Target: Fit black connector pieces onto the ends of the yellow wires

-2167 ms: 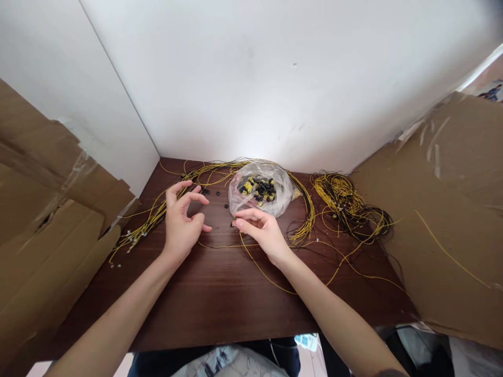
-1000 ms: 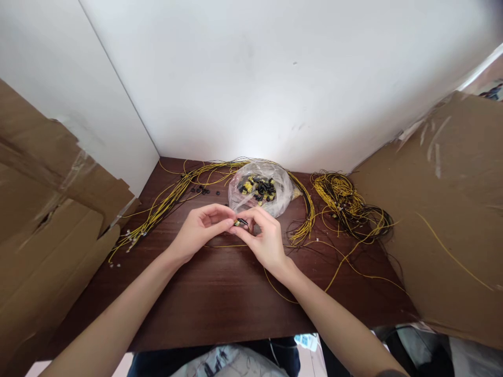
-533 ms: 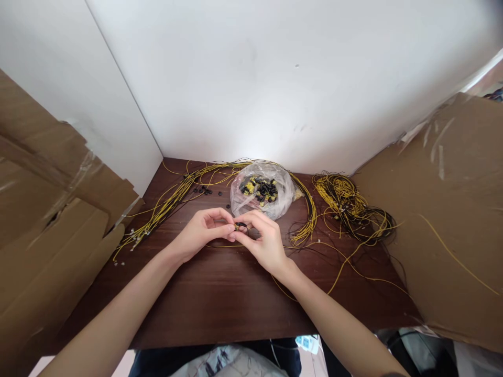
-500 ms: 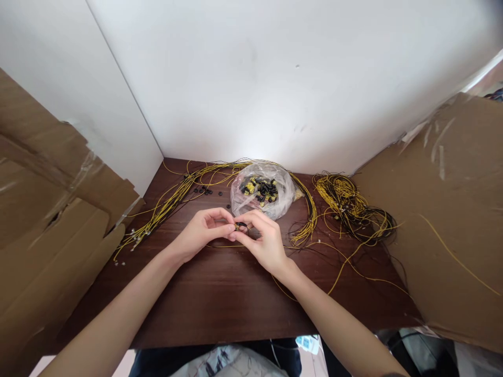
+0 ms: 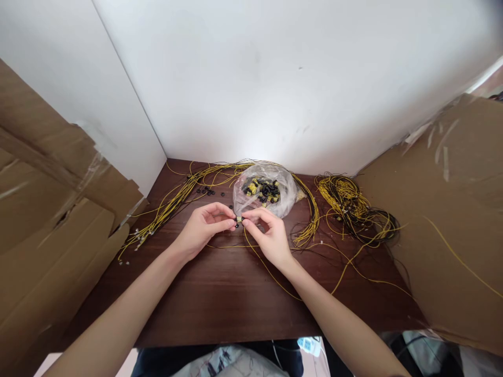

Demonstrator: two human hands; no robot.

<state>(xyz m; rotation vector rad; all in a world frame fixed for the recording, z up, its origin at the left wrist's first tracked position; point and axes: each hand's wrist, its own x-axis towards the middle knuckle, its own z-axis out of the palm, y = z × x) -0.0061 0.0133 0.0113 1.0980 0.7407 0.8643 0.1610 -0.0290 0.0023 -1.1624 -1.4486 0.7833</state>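
Between my two hands is a small black-and-yellow part (image 5: pixel 239 220), too small to make out exactly; it looks like the pieces in the bag. My left hand (image 5: pixel 208 224) pinches its left end with thumb and fingertips. On the other side, my right hand (image 5: pixel 266 230) pinches the right end. A thin yellow wire (image 5: pixel 255 254) runs from near the fingertips down to the right over the table. Just beyond my hands sits a clear plastic bag (image 5: pixel 288 204), open at the top, holding several small black and yellow pieces (image 5: pixel 271 191).
Black rings (image 5: pixel 206 191) lie left of the bag. A long bundle of yellow and black wires (image 5: pixel 168 204) arcs behind it, and a tangled wire coil (image 5: pixel 341 196) rests at right. Cardboard sheets (image 5: pixel 444 220) flank the brown table (image 5: pixel 220 303); a white wall (image 5: pixel 251 94) stands behind.
My fingers have shifted on the small part, and more of its yellow middle now shows between them. My right fingertips have drawn slightly apart from my left ones.
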